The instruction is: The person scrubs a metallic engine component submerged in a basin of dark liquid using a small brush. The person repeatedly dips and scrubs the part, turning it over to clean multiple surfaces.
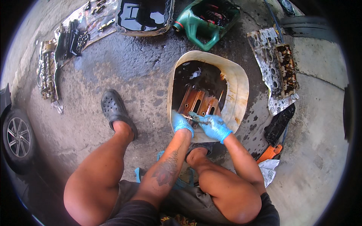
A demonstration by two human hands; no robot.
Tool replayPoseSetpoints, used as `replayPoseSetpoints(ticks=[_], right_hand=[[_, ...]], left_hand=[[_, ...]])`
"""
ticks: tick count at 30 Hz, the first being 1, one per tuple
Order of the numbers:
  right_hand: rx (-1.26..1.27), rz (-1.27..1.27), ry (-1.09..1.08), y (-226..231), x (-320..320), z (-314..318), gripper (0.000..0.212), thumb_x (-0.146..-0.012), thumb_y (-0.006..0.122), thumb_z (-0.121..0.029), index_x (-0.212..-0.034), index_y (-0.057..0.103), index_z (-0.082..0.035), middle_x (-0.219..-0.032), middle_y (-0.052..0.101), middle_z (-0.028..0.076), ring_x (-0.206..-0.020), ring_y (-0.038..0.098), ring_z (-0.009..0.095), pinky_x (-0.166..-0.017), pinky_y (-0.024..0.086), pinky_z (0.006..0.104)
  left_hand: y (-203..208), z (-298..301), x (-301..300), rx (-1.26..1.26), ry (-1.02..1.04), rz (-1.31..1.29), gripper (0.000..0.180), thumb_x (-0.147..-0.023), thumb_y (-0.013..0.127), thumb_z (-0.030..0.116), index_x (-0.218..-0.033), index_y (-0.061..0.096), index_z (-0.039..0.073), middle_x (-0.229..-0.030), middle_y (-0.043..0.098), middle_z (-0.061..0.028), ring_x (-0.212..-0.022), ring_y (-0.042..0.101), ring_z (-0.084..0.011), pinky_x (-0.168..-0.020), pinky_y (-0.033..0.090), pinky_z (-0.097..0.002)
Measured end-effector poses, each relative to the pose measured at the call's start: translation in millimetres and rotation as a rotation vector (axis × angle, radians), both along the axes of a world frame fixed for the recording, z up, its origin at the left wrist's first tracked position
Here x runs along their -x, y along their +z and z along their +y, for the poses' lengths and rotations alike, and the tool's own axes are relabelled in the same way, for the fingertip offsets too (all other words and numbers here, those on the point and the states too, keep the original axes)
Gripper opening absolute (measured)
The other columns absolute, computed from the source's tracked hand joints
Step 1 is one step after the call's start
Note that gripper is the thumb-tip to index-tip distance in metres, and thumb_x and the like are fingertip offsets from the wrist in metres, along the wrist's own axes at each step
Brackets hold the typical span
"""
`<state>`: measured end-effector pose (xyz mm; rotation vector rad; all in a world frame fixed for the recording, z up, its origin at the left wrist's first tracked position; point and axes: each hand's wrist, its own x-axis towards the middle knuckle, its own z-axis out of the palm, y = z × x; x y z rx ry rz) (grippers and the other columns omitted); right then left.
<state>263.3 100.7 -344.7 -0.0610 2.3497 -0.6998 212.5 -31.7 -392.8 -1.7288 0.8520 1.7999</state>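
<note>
A brown-stained metal engine cover [198,102] with long slots leans in a pale plastic tub [238,81], its far end in dark, oily liquid [200,73]. My left hand [183,124], in a blue glove, is closed at the cover's near left edge; its fingers are partly blurred. Right beside it, my right hand [214,126] wears a blue glove with blackened fingertips. Those fingers are pinched together over the cover's near end. A small, thin, light piece shows between the hands, but its kind is unclear.
Beyond the tub are a cut-open green jug [205,35] and a black-lined pan [145,17] of dark liquid. Engine parts lie left [47,71]; a cylinder head [273,67] lies right, near an orange-handled tool [269,152]. A car wheel [18,137] stands far left.
</note>
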Motion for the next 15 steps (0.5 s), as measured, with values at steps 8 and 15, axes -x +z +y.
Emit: replayPoseSetpoints(ticks=[8, 15], right_hand=[[0.329, -0.145, -0.292, -6, -6, 15, 0.035, -0.093, 0.055, -0.018, -0.126, 0.066, -0.025, -0.104, 0.069, 0.017, -0.094, 0.066, 0.035, -0.083, 0.052, 0.0418], [0.141, -0.088, -0.480, -18, 5, 11, 0.022, -0.092, 0.059, -0.016, -0.110, 0.072, -0.016, -0.094, 0.070, 0.016, -0.087, 0.068, 0.032, -0.077, 0.052, 0.0409]], left_hand=[[-6, -1, 0, 0.073, -0.026, 0.054, 0.054, -0.100, 0.031, 0.053, -0.127, 0.056, 0.013, -0.125, 0.058, -0.0082, -0.109, 0.055, -0.0260, -0.097, 0.044, -0.0461], [13, 4, 7, -0.025, -0.006, 0.112, 0.056, -0.101, 0.029, 0.051, -0.129, 0.056, 0.011, -0.124, 0.061, -0.0094, -0.110, 0.058, -0.0270, -0.098, 0.045, -0.0456]])
